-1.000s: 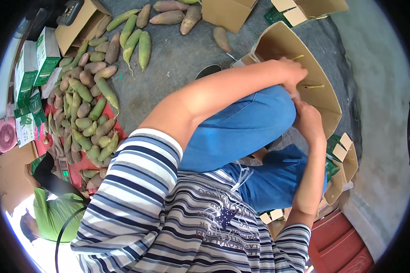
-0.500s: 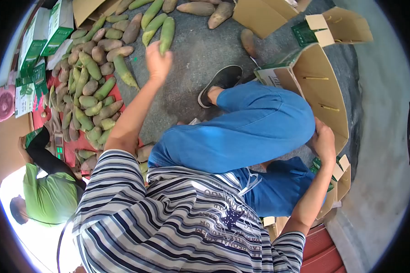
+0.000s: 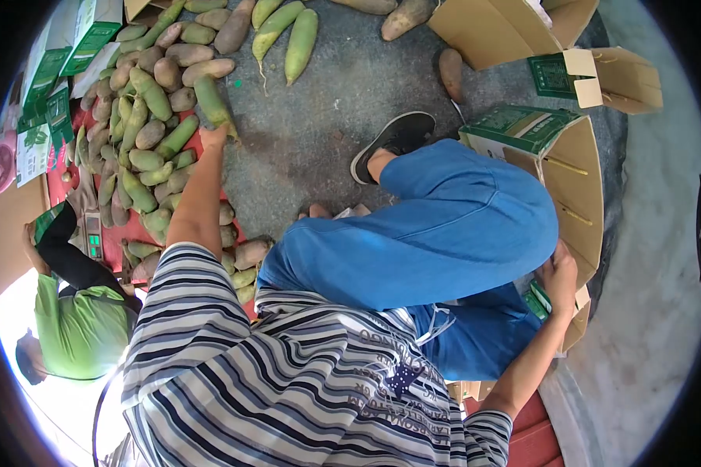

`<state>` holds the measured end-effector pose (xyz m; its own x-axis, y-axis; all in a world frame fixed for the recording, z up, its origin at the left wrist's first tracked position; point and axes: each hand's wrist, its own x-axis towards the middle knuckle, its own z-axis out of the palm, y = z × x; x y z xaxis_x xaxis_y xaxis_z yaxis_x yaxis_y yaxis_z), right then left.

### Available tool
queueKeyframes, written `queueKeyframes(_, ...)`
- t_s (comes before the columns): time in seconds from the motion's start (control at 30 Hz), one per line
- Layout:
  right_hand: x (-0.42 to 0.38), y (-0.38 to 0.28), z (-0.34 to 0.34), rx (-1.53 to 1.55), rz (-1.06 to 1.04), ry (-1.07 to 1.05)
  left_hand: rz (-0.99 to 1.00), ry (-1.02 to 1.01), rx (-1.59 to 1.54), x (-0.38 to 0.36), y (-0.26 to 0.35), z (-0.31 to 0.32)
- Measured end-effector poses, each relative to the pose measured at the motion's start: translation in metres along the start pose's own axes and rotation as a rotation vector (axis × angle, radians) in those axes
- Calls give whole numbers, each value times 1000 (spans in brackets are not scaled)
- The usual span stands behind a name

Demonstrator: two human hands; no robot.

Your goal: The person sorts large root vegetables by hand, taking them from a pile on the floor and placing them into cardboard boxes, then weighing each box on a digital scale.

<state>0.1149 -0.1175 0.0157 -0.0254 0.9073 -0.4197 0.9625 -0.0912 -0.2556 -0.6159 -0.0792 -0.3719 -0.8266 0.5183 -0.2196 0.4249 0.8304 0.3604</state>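
Note:
My left hand is closed at the tapered lower end of a green radish, which lies on the edge of a pile of roots. Part of my fingers is hidden by the radish. Another long green radish lies loose on the dark floor, beside a second one with a thin root tail. My right hand is beside my knee, fingers curled on the lower edge of an open cardboard box with a green printed side; the fingertips are partly hidden.
The pile of green and brownish-pink roots covers a red mat at left. Green-white cartons stand behind it. More open boxes are at upper right. A co-worker in a green shirt is at lower left near a scale.
My left hand has let go of the long green radish on the floor and moved left and down to another at the pile's edge. My right hand stays at the box.

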Motion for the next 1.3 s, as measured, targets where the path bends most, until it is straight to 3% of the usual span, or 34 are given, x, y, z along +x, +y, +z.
queueKeyframes(0.1,0,10,5,-43,-6,35,-307,-403,-188,9,-10,15)
queueKeyframes(0.3,4,1,-2,39,70,-56,-624,-469,-505,-39,20,25)
queueKeyframes(0.6,4,-7,-3,48,15,-1,-707,-565,-294,-34,7,58)
queueKeyframes(0.7,4,-11,-6,10,22,-22,-394,-714,-215,-70,39,54)
queueKeyframes(0.77,3,2,2,-21,-12,46,-123,-642,-124,-112,85,52)
queueKeyframes(0.83,2,8,4,-32,-21,73,144,-719,-172,-162,130,53)
queueKeyframes(0.9,4,1,0,-20,-13,57,258,-989,-364,-222,180,37)
queueKeyframes(1.0,3,-4,-2,-13,-15,42,673,-951,-326,-252,230,19)
queueKeyframes(1.1,2,-7,-3,-26,-31,56,1428,-292,190,-241,228,4)
queueKeyframes(1.2,1,-12,-6,-15,-18,56,954,-957,456,-222,193,34)
queueKeyframes(1.3,-1,-1,1,-68,-35,75,886,-962,306,-229,181,60)
